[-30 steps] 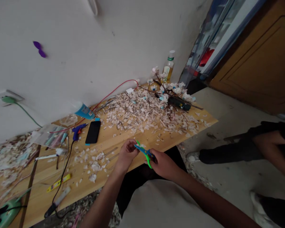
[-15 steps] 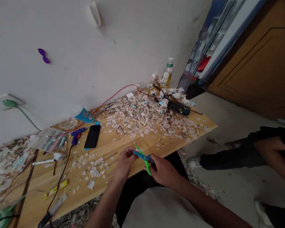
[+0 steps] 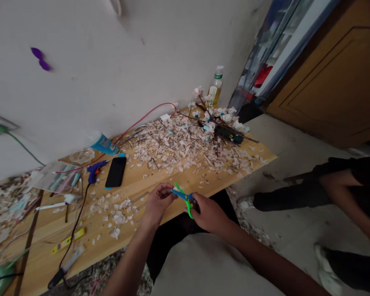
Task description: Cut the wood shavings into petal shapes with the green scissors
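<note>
My right hand (image 3: 208,211) grips scissors (image 3: 186,196) with one blue half and one green half, over the table's front edge. The blades stand apart and point towards my left hand (image 3: 158,203). Its thumb and fingers are pinched together right at the blade tips. A small pale petal-like piece (image 3: 178,189) shows between those fingertips and the blades; its exact shape is too small to make out. On the wooden table (image 3: 135,174) beyond my hands lies a wide heap of pale petal-like flakes (image 3: 172,144), with smaller scraps (image 3: 120,217) to the left.
Twigs with white blossoms (image 3: 223,119) lie at the back right, near a bottle (image 3: 215,87). To the left are a black phone (image 3: 115,172), a blue glue gun (image 3: 94,170), a blue cup (image 3: 104,144) and a yellow cutter (image 3: 68,241). Another person's leg (image 3: 280,199) is at right.
The camera has turned slightly, so the scene sits a little further left and higher. Both hands keep nearly the same pose, with the scissor blades still apart at my left fingertips.
</note>
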The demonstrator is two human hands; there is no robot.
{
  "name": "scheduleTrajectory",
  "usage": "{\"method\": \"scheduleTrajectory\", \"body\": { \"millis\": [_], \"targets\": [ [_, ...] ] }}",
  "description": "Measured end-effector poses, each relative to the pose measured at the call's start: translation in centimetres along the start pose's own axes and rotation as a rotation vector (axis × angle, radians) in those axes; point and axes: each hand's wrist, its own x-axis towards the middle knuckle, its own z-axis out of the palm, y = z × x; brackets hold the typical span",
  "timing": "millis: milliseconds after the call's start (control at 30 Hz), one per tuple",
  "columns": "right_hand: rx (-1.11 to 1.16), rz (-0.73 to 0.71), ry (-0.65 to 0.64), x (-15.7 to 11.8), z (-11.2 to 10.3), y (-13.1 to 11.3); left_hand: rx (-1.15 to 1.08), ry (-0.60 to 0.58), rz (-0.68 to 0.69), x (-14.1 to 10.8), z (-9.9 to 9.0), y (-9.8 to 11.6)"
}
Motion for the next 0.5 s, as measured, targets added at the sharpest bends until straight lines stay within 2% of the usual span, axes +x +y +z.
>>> {"method": "scheduleTrajectory", "body": {
  "millis": [500],
  "targets": [
    [-0.023, 0.024, -0.020, 0.45, 0.21, 0.75, 0.056, 0.061, -0.009, -0.30, -0.05, -0.43]
  ]
}}
